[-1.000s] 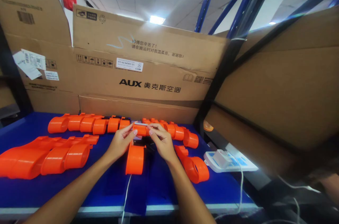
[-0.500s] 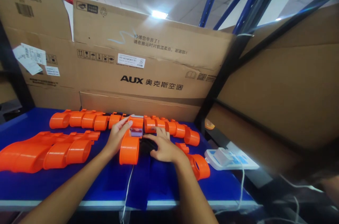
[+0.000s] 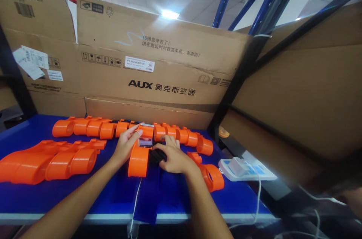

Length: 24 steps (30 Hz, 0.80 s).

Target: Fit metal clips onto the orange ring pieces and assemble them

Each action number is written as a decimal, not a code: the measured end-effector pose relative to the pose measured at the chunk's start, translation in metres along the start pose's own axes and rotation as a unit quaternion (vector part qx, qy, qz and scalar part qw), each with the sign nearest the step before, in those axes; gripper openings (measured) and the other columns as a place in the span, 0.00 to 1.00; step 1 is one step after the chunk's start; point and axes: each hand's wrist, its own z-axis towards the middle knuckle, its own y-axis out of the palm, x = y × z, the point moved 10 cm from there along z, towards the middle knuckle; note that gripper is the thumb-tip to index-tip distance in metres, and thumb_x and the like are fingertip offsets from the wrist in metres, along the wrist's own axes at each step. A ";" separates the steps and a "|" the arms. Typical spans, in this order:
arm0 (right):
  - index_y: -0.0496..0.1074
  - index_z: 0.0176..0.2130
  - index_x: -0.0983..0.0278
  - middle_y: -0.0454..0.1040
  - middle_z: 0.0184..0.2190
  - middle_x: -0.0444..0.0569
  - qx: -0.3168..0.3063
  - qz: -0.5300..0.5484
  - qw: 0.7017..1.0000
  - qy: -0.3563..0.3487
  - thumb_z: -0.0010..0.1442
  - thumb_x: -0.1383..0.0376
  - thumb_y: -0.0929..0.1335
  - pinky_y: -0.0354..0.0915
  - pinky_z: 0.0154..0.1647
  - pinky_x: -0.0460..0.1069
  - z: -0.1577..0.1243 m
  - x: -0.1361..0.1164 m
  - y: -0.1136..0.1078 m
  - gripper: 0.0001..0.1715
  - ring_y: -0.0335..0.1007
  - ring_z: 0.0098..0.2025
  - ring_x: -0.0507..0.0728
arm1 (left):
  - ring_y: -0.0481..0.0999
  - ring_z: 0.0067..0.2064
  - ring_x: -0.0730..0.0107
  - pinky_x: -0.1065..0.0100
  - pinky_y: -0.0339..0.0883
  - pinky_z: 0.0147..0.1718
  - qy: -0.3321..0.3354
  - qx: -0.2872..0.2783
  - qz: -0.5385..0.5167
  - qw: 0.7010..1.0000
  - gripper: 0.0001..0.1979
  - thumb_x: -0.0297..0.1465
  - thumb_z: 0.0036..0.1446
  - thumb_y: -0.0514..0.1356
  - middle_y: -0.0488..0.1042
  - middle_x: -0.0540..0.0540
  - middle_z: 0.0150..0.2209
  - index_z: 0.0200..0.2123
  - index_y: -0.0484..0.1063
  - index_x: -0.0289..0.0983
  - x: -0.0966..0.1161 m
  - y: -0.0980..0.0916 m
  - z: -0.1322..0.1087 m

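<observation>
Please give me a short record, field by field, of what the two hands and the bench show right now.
left hand: fingertips on the small orange part at the middle of the back row
right hand: resting on a black object; grip unclear
between hands: orange ring piece
surface: blue bench top
left side: large orange housings
right side: white device with cable
behind: cardboard box marked AUX

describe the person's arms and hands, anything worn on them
Both arms are bare from the bottom edge of the picture up to the wrists: no sleeves show. The left hand and the right hand wear no gloves. No watch, bracelet or ring can be made out, and no markings show on either forearm.
</observation>
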 end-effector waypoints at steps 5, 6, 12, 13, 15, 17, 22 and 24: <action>0.70 0.52 0.58 0.63 0.55 0.53 0.079 0.077 0.994 0.001 0.47 0.71 0.71 0.55 0.61 0.64 -0.002 0.005 -0.024 0.32 0.58 0.59 0.68 | 0.68 0.20 0.74 0.73 0.58 0.21 0.007 0.001 0.008 1.000 0.39 0.44 0.53 0.69 0.75 0.50 0.23 0.64 0.69 0.31 0.002 0.000 0.000; 0.69 0.52 0.58 0.65 0.54 0.53 0.106 0.109 0.988 -0.002 0.47 0.71 0.70 0.57 0.61 0.63 -0.002 0.006 -0.031 0.31 0.60 0.58 0.67 | 0.68 0.20 0.74 0.73 0.57 0.21 0.008 0.000 0.010 1.000 0.38 0.44 0.54 0.69 0.76 0.50 0.23 0.64 0.69 0.31 0.002 0.000 0.001; 0.60 0.44 0.57 0.72 0.37 0.43 0.290 0.415 0.862 0.023 0.56 0.68 0.63 0.67 0.32 0.49 -0.001 0.032 -0.041 0.14 0.69 0.29 0.53 | 0.68 0.21 0.73 0.72 0.58 0.22 0.014 -0.010 0.040 0.999 0.37 0.44 0.54 0.68 0.78 0.47 0.25 0.63 0.70 0.30 -0.004 0.000 0.002; 0.60 0.42 0.57 0.71 0.33 0.41 0.309 0.422 0.851 0.036 0.56 0.68 0.63 0.64 0.29 0.47 -0.001 0.035 -0.039 0.12 0.66 0.25 0.52 | 0.69 0.21 0.72 0.71 0.59 0.22 0.017 -0.014 0.048 0.999 0.36 0.44 0.54 0.68 0.78 0.47 0.25 0.62 0.71 0.31 -0.004 0.001 0.002; 0.63 0.37 0.58 0.68 0.29 0.40 0.292 0.364 0.883 0.043 0.54 0.70 0.64 0.62 0.28 0.46 0.003 0.029 -0.035 0.10 0.64 0.25 0.52 | 0.73 0.23 0.68 0.70 0.63 0.25 0.026 -0.013 0.061 0.998 0.35 0.44 0.54 0.68 0.76 0.49 0.23 0.61 0.71 0.31 -0.004 0.001 0.002; 0.67 0.35 0.59 0.69 0.29 0.42 0.220 0.284 0.933 0.008 0.51 0.73 0.65 0.64 0.34 0.48 0.009 0.011 -0.029 0.11 0.67 0.30 0.54 | 0.78 0.28 0.63 0.68 0.67 0.30 0.034 0.001 0.065 0.997 0.35 0.44 0.54 0.69 0.75 0.50 0.21 0.60 0.72 0.30 -0.003 -0.001 0.003; 0.75 0.42 0.58 0.73 0.45 0.48 0.086 0.161 0.980 -0.078 0.54 0.72 0.70 0.62 0.57 0.58 0.003 -0.022 -0.021 0.14 0.66 0.53 0.62 | 0.78 0.27 0.65 0.68 0.68 0.30 0.028 0.026 0.051 0.998 0.36 0.45 0.54 0.69 0.78 0.48 0.25 0.60 0.71 0.31 -0.003 -0.009 0.004; 0.76 0.47 0.57 0.72 0.49 0.49 0.060 0.126 0.988 -0.063 0.54 0.70 0.71 0.59 0.59 0.60 0.001 -0.019 -0.018 0.20 0.64 0.55 0.64 | 0.76 0.25 0.67 0.70 0.66 0.26 0.024 0.025 0.041 0.999 0.35 0.44 0.54 0.68 0.78 0.48 0.25 0.61 0.70 0.31 -0.003 -0.009 0.004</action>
